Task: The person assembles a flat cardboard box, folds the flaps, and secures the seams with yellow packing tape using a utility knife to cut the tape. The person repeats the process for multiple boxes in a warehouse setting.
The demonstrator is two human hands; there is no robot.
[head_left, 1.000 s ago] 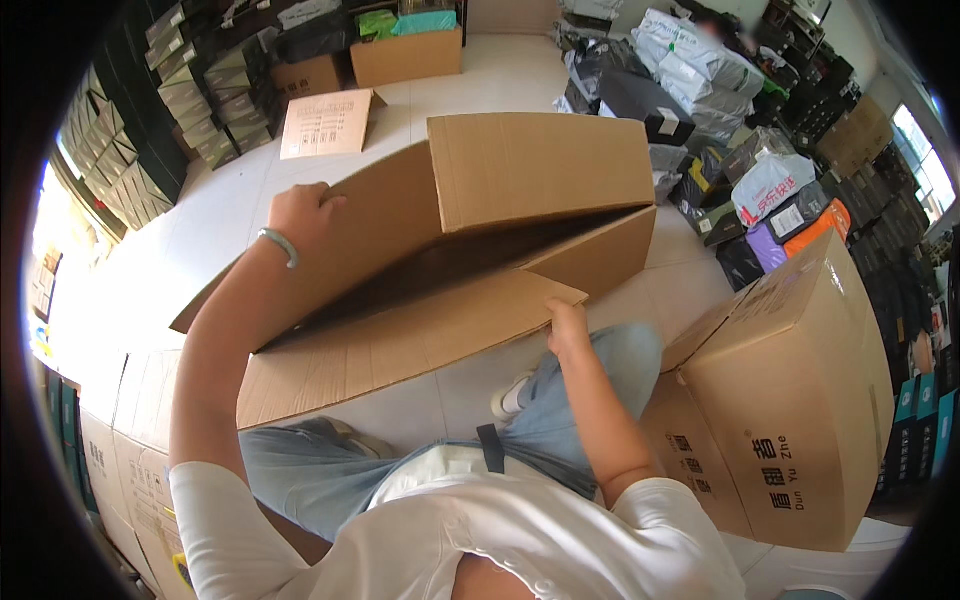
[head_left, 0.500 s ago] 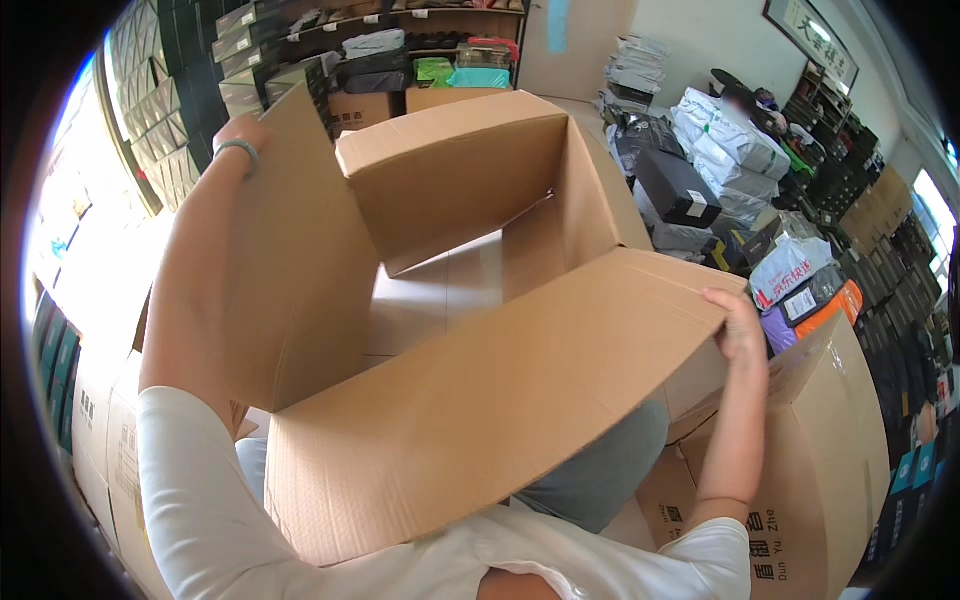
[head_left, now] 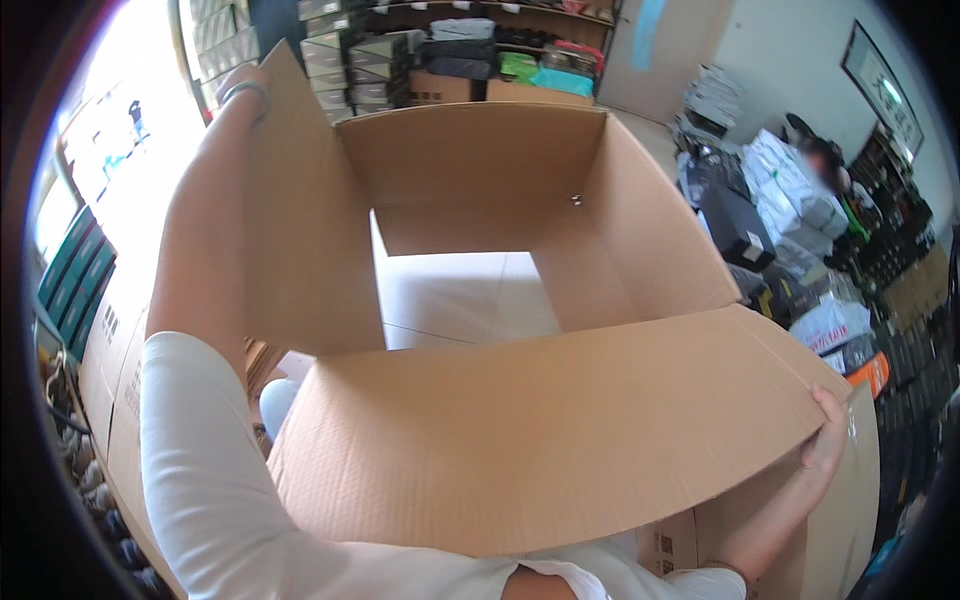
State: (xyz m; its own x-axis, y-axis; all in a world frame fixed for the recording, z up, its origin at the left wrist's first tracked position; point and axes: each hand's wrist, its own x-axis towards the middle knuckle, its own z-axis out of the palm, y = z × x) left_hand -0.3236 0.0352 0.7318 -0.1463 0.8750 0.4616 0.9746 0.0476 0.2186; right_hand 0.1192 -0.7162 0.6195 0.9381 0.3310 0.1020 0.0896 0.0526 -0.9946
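Note:
A large brown cardboard box [head_left: 480, 160] stands before me with its flaps spread, and the tiled floor shows through its open bottom. My left hand [head_left: 240, 90], with a band at the wrist, grips the top edge of the upright left panel [head_left: 300, 220]; its fingers are partly behind the cardboard. At the right, my right hand [head_left: 826, 430] holds the outer corner of the broad near panel [head_left: 560, 430], thumb on top and the other fingers underneath. That near panel slants across my lap and hides most of my legs.
Another open carton [head_left: 840, 510] stands at my right, and more cartons [head_left: 110, 350] at my left. Stacked shoe boxes [head_left: 375, 70] and a shelf [head_left: 490, 15] line the back. Wrapped parcels [head_left: 790, 190] pile up at the far right, where a person [head_left: 825, 165] is partly visible.
The box has been pulled from a skewed shape to a squarer one, its opening wider. My right hand has moved outward to the right with the near panel's corner. My view has shifted somewhat.

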